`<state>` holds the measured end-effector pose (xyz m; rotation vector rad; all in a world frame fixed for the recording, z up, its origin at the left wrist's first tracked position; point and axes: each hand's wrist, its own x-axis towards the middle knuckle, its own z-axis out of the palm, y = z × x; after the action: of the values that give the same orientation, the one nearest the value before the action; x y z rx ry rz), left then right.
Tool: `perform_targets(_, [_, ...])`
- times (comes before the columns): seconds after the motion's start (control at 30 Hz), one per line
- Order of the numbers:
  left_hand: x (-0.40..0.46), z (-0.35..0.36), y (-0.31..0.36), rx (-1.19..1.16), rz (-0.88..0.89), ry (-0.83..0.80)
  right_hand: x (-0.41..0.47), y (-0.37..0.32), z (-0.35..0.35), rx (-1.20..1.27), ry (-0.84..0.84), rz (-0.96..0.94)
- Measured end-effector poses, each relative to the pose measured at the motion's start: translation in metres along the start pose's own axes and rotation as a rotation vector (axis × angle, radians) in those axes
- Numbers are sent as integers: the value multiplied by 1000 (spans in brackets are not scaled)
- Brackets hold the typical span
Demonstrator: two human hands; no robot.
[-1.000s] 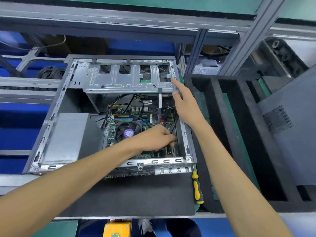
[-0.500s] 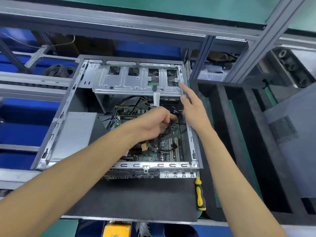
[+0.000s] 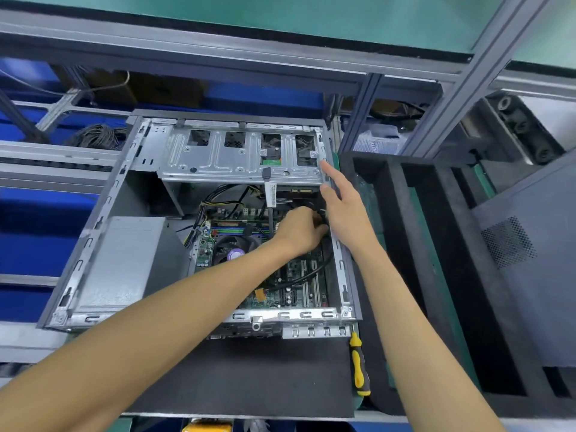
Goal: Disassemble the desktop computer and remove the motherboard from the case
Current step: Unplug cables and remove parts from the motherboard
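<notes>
Two hands work inside the open desktop case [image 3: 78,269], which lies on its side on a dark mat. Left of the motherboard [image 3: 293,275] sits the grey power supply [image 3: 124,260], still in place. The motherboard itself lies flat on the case floor, green, with a round CPU fan [image 3: 233,249] at its left, memory slots toward the far side and expansion slots near the right wall; black cables [image 3: 308,277] cross it, so it seems not yet free. Over the board's far right corner, the left hand [image 3: 300,232] is curled around a black cable, apparently tugging at a connector. Further right, the right hand [image 3: 341,204] is relaxed with fingers straight, index fingertip touching the case's right rail beside the silver drive cage [image 3: 218,157]. A hard pull on the cord rather than the plug could bend pins or crack the socket. Right of the case, a yellow-and-black screwdriver [image 3: 358,366] lies unused.
</notes>
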<state>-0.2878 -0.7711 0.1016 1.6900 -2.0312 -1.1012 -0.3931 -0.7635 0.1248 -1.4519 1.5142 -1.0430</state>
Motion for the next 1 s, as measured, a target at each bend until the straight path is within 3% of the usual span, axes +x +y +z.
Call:
perform_targets(0.2, [1,13,-7,93,72,111,0,0,-1,-28,-6,-4])
perform_targets(0.63, [9,26,-6,-269,-125,88,2,2,-1,-101,14,2])
perform_targets(0.83, [4,31,-5,-26,-22,132,0,-2,0,-122,21,-11])
perform_targets(1.0, [7,32,-5,-72,-13,169,1,-4,1,-131,32,-19])
